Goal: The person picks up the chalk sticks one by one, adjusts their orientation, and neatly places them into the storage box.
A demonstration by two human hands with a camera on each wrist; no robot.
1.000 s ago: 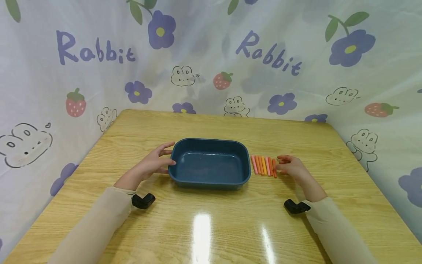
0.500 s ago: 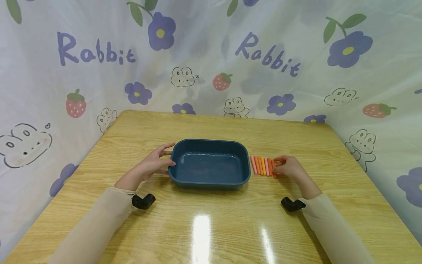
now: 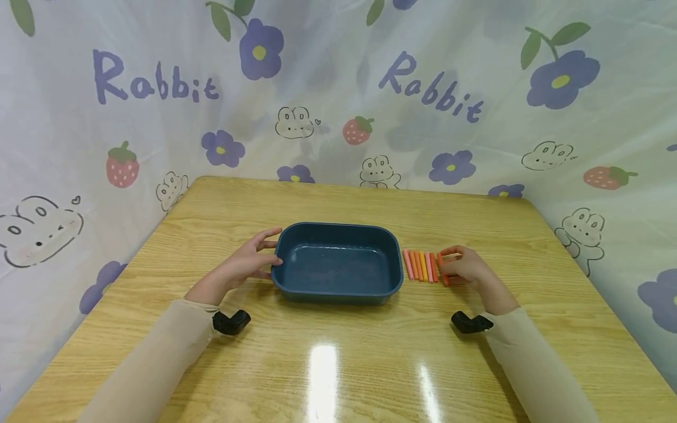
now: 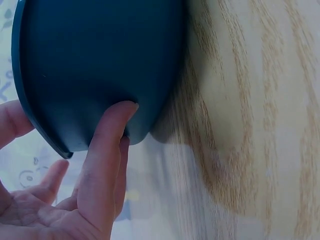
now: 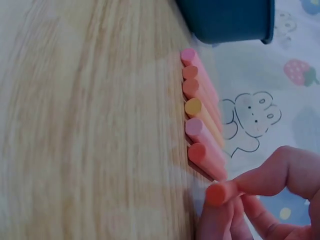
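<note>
A dark blue rectangular plastic basin [image 3: 338,269] stands mid-table. My left hand [image 3: 240,264] grips its left end, the thumb over the rim and the fingers against the outer wall. To the right of the basin lies a row of chalk sticks, pink, orange and a yellow chalk [image 5: 193,107] among them, side by side. At the right end of this row my right hand [image 3: 468,270] pinches an orange-red chalk [image 5: 216,194] between thumb and fingers. In the right wrist view, that chalk is a little apart from the nearest red-orange chalk [image 5: 198,152].
The wooden table [image 3: 264,364] carries the basin and chalk. A white cloth [image 3: 338,70] printed with rabbits, flowers and strawberries hangs behind and at both sides. Black wrist mounts [image 3: 471,323] project from both sleeves.
My right hand has come left to the end of the row and taken hold of the orange-red chalk, shifting it slightly right of the others. My left hand stays on the basin.
</note>
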